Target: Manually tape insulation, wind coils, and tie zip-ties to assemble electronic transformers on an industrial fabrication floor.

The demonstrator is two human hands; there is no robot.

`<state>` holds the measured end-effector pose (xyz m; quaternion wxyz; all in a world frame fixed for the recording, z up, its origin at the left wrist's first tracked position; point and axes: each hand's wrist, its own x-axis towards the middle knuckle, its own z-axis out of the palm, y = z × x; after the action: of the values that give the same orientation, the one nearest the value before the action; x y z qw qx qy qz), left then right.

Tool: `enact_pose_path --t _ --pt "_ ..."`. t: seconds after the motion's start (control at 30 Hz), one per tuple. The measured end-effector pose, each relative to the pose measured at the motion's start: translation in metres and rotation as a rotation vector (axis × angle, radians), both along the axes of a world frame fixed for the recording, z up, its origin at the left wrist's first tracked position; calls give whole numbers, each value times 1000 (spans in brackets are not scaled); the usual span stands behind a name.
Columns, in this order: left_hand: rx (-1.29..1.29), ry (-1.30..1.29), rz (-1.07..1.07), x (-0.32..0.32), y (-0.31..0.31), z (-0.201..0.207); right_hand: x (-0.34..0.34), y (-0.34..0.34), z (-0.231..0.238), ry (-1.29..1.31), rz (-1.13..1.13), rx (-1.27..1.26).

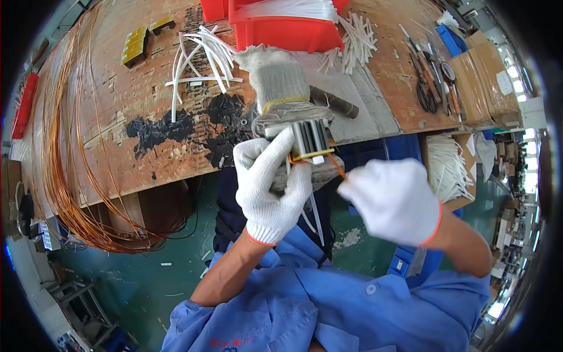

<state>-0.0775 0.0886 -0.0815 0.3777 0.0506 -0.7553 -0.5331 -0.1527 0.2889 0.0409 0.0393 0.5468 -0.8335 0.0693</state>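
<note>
the left hand (270,190), in a white knit glove, grips the dark slotted metal part (311,136), fingers along its near left side and thumb by its lower end. the right hand (392,202), gloved alike, is blurred; its fingers look pinched on an orange strand (337,166), which runs out from the part's lower end, though their exact hold cannot be told. the metal part sits between the hands, at the bench's front edge, nearer the left one. a yellowish plate (314,155) caps its near end, and a small white tab (318,159) juts there.

the step in hand looks like drawing the orange strand snug at that end of the part. the next move seems to call for a firm left grip, so the part does not turn, and an even pull on the right that keeps the strand clear of the plate's edge.

just beyond the part lies a grey knit cloth (274,76), with a dark rod (334,101) beside it. farther out on the worn workbench (111,111) are loose white tubes (205,56), a red bin (287,34) and, at the left, large loops of copper wire (58,152).
</note>
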Motion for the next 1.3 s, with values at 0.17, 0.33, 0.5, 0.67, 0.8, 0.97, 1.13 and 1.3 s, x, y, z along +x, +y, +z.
enact_pose_path --t 0.17,0.33,0.5,0.67,0.8,0.97,1.13,1.3 --pt "-13 39 31 -4 -1 -1 60 -58 39 90 112 186" --pt "225 -131 -56 5 10 -23 -10 -157 64 -88 249 396" --pt "181 50 104 -5 10 -12 -131 -130 29 -307 292 257" --pt "-26 22 2 1 0 -1 -36 -39 16 -514 -164 -276" --pt "205 -13 -117 6 -7 5 -28 -50 14 -563 -294 -282" --pt "251 -111 -142 4 -10 19 -49 -54 2 -355 -127 -226" --pt "150 -61 -37 2 -7 22 -31 -51 6 -292 -203 -226" --pt "-377 160 -4 -5 -9 16 61 -32 53 266 -56 296"
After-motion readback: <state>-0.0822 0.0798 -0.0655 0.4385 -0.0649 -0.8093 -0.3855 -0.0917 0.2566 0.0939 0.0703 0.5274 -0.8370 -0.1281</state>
